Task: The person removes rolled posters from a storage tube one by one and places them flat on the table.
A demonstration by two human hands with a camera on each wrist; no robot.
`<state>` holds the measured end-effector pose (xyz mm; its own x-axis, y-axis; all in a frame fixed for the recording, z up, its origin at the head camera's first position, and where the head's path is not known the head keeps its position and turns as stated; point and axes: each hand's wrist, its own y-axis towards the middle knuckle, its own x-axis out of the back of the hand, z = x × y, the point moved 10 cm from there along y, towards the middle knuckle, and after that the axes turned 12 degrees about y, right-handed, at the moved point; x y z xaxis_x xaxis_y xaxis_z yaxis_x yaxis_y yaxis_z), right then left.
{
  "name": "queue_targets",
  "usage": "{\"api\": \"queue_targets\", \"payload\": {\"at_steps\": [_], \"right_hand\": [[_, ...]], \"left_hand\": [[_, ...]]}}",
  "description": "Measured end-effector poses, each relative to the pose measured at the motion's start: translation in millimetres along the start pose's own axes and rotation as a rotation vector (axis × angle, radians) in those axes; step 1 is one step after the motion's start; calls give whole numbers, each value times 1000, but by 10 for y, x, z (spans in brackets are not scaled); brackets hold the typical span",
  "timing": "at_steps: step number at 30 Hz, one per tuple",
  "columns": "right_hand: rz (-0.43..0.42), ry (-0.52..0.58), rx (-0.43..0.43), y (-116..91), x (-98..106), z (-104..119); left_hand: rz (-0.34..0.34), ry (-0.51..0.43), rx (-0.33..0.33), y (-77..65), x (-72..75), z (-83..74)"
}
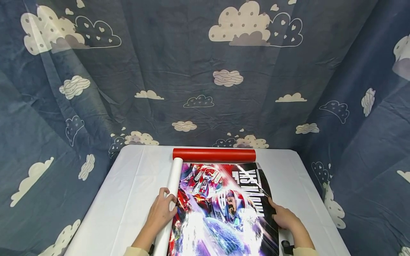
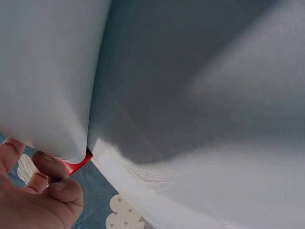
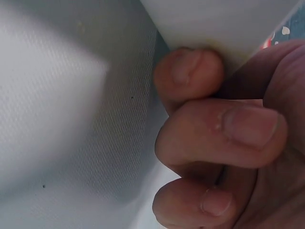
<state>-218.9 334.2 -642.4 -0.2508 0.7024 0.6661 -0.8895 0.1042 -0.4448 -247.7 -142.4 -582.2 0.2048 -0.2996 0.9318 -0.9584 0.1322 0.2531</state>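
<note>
A glossy poster (image 1: 221, 206) with racing drivers and white lettering lies partly unrolled, its left side still a white roll (image 1: 174, 177). My left hand (image 1: 162, 210) grips that roll about midway along, thumb and fingers bent over it. In the left wrist view, curled fingers (image 2: 52, 183) show beside the roll's pale surface (image 2: 43, 71). My right hand (image 1: 286, 217) holds the poster's right edge. Seen from the right wrist, bent fingers (image 3: 214, 133) sit under the poster's white back (image 3: 209, 24), pinching its edge; the thumb is mostly hidden.
Across the far side of the white-covered table (image 1: 125, 192) lies a red cylinder (image 1: 214, 155), just beyond the poster's top edge. Dark blue cloth (image 1: 179, 57) with a cloud pattern hangs behind and on both sides.
</note>
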Motion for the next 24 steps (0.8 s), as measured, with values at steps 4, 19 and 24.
{"api": "queue_targets", "payload": {"at_steps": [4,19,24], "right_hand": [[1,9,-20,11,11,-18],[19,59,-33,-4,67,-63],[8,46,-13,-11,100,-82]], "left_hand": [[-13,8,-10,9,18,-6],[29,46,-5,26,14,41],[16,57,-14,14,36,63]]}}
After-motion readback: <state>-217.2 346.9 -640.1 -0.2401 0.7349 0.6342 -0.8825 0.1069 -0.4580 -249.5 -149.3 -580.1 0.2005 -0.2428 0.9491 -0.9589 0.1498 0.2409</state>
